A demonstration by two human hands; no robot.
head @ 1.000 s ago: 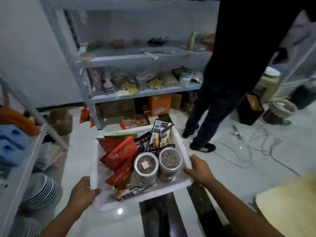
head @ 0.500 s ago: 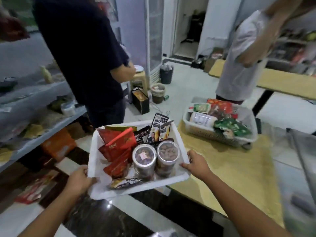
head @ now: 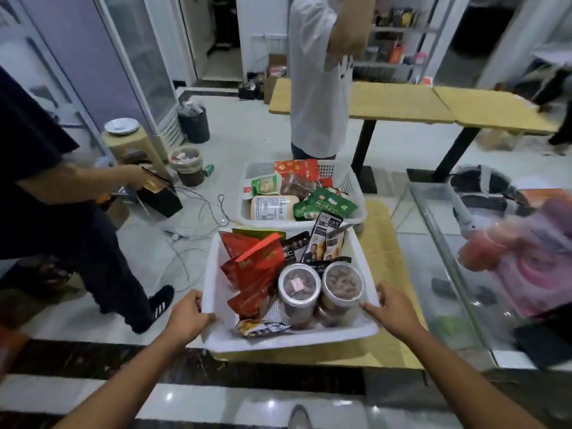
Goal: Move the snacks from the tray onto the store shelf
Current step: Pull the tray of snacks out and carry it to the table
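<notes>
A white tray (head: 213,274) of snacks is held at both sides over the near left corner of a yellow-topped bench (head: 390,261), its left side overhanging the bench's left edge. Whether it rests on the bench or is carried just above it cannot be told. The left hand (head: 185,317) is clamped on the tray's left rim near the near corner, the fingers curled round the edge. The right hand (head: 394,311) is set at the near right corner, the fingers closed over the rim.

Inside the tray, red snack packets (head: 253,267) are stacked against the left wall. Two clear lidded jars of nuts (head: 298,289) are stood side by side, touching, at the middle right. Dark sachets (head: 325,239) are propped upright against the far wall, and a small flat packet (head: 263,328) is laid at the near edge.

Just beyond the tray, at the bench's far end, a second white basket (head: 351,184) is filled with green, red and pale packets. A glass counter (head: 433,243) is seen to the right of the bench. A person in dark clothes (head: 62,212) is seen at the left, and a person in a white shirt (head: 318,88) behind the far basket. Loose cables (head: 198,218) are spread on the floor left of the bench.
</notes>
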